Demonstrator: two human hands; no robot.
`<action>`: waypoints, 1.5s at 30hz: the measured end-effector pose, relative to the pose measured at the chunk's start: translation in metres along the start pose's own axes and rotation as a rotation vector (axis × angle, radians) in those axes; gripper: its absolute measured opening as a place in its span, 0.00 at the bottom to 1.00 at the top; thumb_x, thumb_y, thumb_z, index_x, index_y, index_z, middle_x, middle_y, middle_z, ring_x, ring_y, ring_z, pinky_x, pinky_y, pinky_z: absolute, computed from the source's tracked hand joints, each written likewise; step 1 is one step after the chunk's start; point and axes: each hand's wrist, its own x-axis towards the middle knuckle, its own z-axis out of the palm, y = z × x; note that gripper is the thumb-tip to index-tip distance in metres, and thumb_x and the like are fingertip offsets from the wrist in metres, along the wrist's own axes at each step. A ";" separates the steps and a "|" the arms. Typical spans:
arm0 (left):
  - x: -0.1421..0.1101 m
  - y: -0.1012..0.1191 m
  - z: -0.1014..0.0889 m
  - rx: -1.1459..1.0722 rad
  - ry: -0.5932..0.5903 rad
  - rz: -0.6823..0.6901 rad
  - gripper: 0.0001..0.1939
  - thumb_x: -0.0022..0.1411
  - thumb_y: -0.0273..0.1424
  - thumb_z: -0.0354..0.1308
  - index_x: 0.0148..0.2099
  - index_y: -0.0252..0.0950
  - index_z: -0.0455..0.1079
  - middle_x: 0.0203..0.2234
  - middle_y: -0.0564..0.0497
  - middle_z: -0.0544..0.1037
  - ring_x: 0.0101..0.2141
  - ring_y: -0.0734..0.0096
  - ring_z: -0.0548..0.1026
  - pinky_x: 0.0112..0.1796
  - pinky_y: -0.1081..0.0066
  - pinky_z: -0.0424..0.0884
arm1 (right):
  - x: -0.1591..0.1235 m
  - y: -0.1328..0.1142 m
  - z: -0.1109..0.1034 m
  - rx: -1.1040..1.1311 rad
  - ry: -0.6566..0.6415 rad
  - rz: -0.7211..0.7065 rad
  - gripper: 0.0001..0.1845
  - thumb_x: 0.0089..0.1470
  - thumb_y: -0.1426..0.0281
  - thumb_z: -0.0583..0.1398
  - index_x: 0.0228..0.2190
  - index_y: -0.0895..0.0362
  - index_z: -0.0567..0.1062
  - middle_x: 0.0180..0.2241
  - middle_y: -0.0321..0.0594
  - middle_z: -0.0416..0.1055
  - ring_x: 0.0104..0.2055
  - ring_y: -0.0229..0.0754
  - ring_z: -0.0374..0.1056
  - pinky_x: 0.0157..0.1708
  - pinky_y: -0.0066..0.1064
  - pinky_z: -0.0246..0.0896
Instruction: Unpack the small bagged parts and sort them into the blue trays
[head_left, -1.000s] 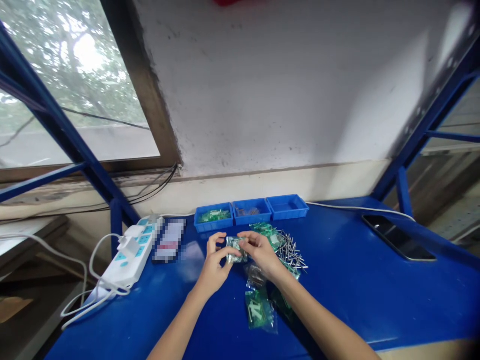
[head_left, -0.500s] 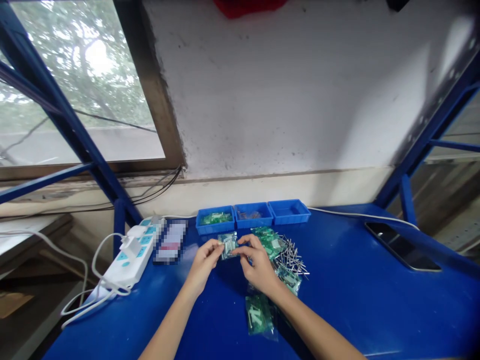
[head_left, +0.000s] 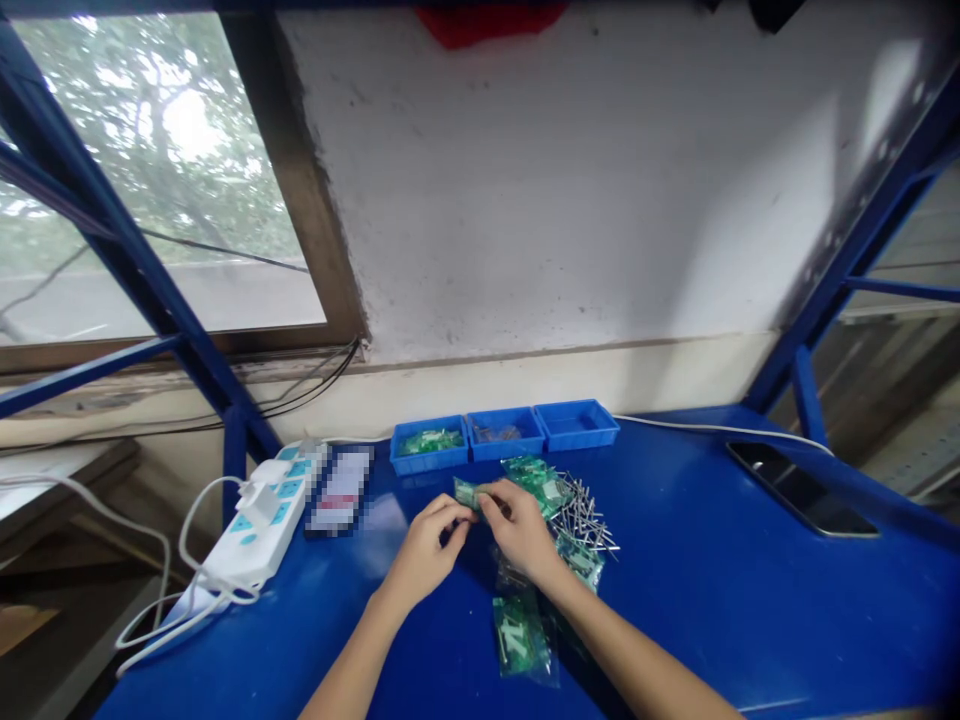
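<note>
Between my two hands is a small clear plastic bag (head_left: pixel 466 493) with pale and green pieces in it, partly covered by fingers. My left hand (head_left: pixel 429 540) pinches its lower left edge between thumb and forefinger. On its right side the fingers of my right hand (head_left: pixel 517 525) are closed over it. Several similar bags with green contents lie close by: a pile of bags (head_left: pixel 532 478) behind my right hand, one bag (head_left: pixel 581 560) beside the wrist, and another bag (head_left: pixel 517 640) nearer the front. Thin metal rods (head_left: pixel 585 515) lie in a loose heap to the right.
Three blue trays stand in a row at the back: a left tray (head_left: pixel 427 463) with green pieces, a middle tray (head_left: pixel 510 450) with small parts, and a right tray (head_left: pixel 577 440). A power strip (head_left: pixel 259 540) and a lit phone (head_left: pixel 341 490) are leftward; a dark phone (head_left: pixel 802 490) lies right.
The bag has turned or folded and shows less of itself. My right hand has closed further over it, and my left hand has shifted slightly right, closer to the other.
</note>
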 end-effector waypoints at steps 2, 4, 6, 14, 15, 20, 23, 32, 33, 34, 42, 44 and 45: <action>0.001 -0.005 0.000 -0.167 0.029 -0.107 0.16 0.62 0.42 0.51 0.34 0.35 0.72 0.27 0.50 0.70 0.26 0.72 0.67 0.29 0.73 0.62 | -0.003 0.000 0.000 -0.092 0.003 -0.196 0.13 0.56 0.72 0.52 0.38 0.55 0.76 0.34 0.42 0.70 0.36 0.42 0.65 0.37 0.33 0.61; 0.000 -0.009 0.002 -0.391 0.074 -0.222 0.25 0.62 0.50 0.44 0.31 0.33 0.70 0.23 0.50 0.69 0.23 0.73 0.65 0.27 0.73 0.61 | -0.006 0.001 0.001 -0.172 -0.001 -0.346 0.17 0.55 0.75 0.52 0.43 0.53 0.75 0.39 0.44 0.69 0.41 0.43 0.64 0.42 0.36 0.61; -0.001 -0.013 0.003 -0.496 0.131 -0.290 0.29 0.62 0.52 0.40 0.30 0.33 0.68 0.21 0.51 0.68 0.21 0.75 0.63 0.24 0.74 0.60 | -0.007 0.003 0.002 -0.236 0.006 -0.430 0.20 0.54 0.78 0.52 0.45 0.50 0.74 0.42 0.45 0.67 0.45 0.45 0.63 0.43 0.39 0.62; 0.051 -0.009 -0.054 0.275 0.528 -0.094 0.13 0.60 0.39 0.52 0.33 0.35 0.70 0.22 0.53 0.66 0.27 0.69 0.66 0.29 0.74 0.62 | -0.001 0.005 -0.008 -0.319 0.167 -0.364 0.16 0.54 0.76 0.53 0.40 0.51 0.76 0.45 0.47 0.63 0.47 0.47 0.61 0.42 0.39 0.64; 0.061 -0.008 -0.061 0.332 0.554 -0.093 0.11 0.57 0.37 0.55 0.37 0.35 0.71 0.26 0.51 0.67 0.30 0.67 0.68 0.32 0.73 0.63 | 0.002 0.005 -0.013 -0.322 0.200 -0.347 0.14 0.54 0.75 0.53 0.39 0.52 0.77 0.44 0.47 0.63 0.47 0.47 0.62 0.43 0.40 0.63; 0.057 -0.015 -0.042 0.702 0.388 -0.103 0.21 0.54 0.20 0.48 0.51 0.36 0.64 0.40 0.46 0.65 0.31 0.67 0.71 0.35 0.69 0.66 | 0.021 0.017 -0.049 -0.370 0.387 -0.206 0.13 0.57 0.67 0.53 0.36 0.55 0.76 0.41 0.47 0.65 0.46 0.47 0.63 0.44 0.38 0.62; 0.027 -0.020 -0.003 0.587 0.213 -0.115 0.19 0.54 0.18 0.45 0.48 0.37 0.63 0.40 0.48 0.66 0.28 0.71 0.71 0.35 0.70 0.66 | 0.032 0.037 -0.075 -0.459 0.372 -0.053 0.16 0.58 0.63 0.51 0.37 0.56 0.76 0.38 0.45 0.69 0.42 0.45 0.65 0.41 0.34 0.61; 0.000 0.007 0.046 0.391 -0.147 0.034 0.22 0.51 0.16 0.42 0.44 0.41 0.63 0.36 0.52 0.63 0.25 0.74 0.66 0.28 0.73 0.62 | 0.038 0.070 -0.099 -0.599 0.200 0.070 0.15 0.57 0.64 0.52 0.35 0.57 0.77 0.34 0.43 0.74 0.40 0.46 0.66 0.44 0.36 0.54; 0.001 0.005 0.046 0.381 -0.159 0.029 0.22 0.50 0.16 0.42 0.45 0.41 0.62 0.37 0.52 0.64 0.27 0.73 0.67 0.30 0.73 0.62 | 0.037 0.067 -0.098 -0.604 0.168 0.065 0.15 0.57 0.63 0.52 0.37 0.57 0.76 0.35 0.43 0.74 0.41 0.46 0.65 0.44 0.36 0.53; 0.002 0.003 0.045 0.374 -0.164 0.023 0.22 0.50 0.16 0.42 0.45 0.40 0.62 0.38 0.51 0.64 0.29 0.72 0.68 0.32 0.72 0.63 | 0.036 0.065 -0.097 -0.606 0.132 0.059 0.16 0.57 0.63 0.53 0.38 0.56 0.76 0.36 0.43 0.73 0.42 0.46 0.65 0.45 0.36 0.53; 0.008 -0.014 0.046 0.284 -0.107 0.021 0.17 0.55 0.17 0.41 0.40 0.38 0.65 0.33 0.52 0.63 0.28 0.74 0.67 0.34 0.73 0.63 | 0.024 0.067 -0.084 -0.561 -0.058 0.044 0.24 0.40 0.68 0.65 0.44 0.53 0.75 0.36 0.44 0.70 0.36 0.46 0.66 0.35 0.32 0.58; 0.008 -0.013 0.047 0.271 -0.091 0.015 0.16 0.55 0.17 0.42 0.38 0.38 0.65 0.32 0.53 0.62 0.26 0.75 0.66 0.32 0.74 0.63 | 0.024 0.066 -0.081 -0.530 -0.017 0.028 0.23 0.41 0.74 0.63 0.43 0.54 0.74 0.38 0.44 0.70 0.33 0.42 0.66 0.33 0.30 0.59; 0.008 -0.011 0.047 0.268 -0.094 0.012 0.15 0.54 0.17 0.42 0.38 0.37 0.65 0.31 0.53 0.62 0.25 0.76 0.66 0.31 0.74 0.63 | 0.025 0.064 -0.080 -0.510 0.013 0.015 0.22 0.41 0.76 0.61 0.42 0.54 0.74 0.38 0.43 0.70 0.32 0.41 0.67 0.32 0.29 0.59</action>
